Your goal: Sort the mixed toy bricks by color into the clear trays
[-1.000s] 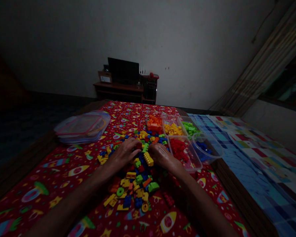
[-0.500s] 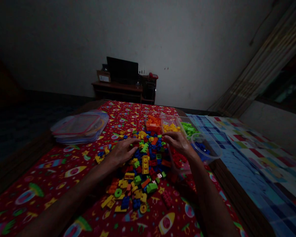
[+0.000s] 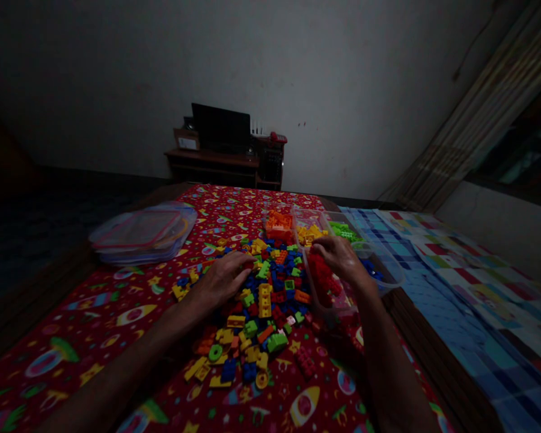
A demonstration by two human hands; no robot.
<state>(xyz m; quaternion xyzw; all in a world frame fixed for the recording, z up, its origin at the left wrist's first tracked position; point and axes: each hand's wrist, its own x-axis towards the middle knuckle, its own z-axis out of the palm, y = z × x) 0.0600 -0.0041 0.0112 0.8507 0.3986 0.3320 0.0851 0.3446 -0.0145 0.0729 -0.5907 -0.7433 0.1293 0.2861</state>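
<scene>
Nearest us, both forearms are cut off by the bottom edge. A lone red brick (image 3: 305, 362) lies on the patterned red cloth (image 3: 247, 415), dark and hard to make out, its long axis running away from us and slightly leftward. Beyond it spreads the brick pile (image 3: 252, 328), where we see a long yellow brick (image 3: 265, 299) pointing almost straight away from us. The left hand (image 3: 225, 278) covers the pile's left side, thumb and fingers a little apart; we cannot tell whether they hold anything. The right hand (image 3: 338, 255) is over the red bricks (image 3: 321, 273) in their clear tray, fingertips bunched narrow; we cannot tell whether a brick is pinched there. Its wrist hides part of the blue bricks' tub (image 3: 393, 273). Farther off we see yellow bricks (image 3: 311, 233), green bricks (image 3: 342, 231) and orange bricks (image 3: 278, 224) in containers, stacked lids (image 3: 139, 231) at left, then a dark monitor (image 3: 220, 128).
</scene>
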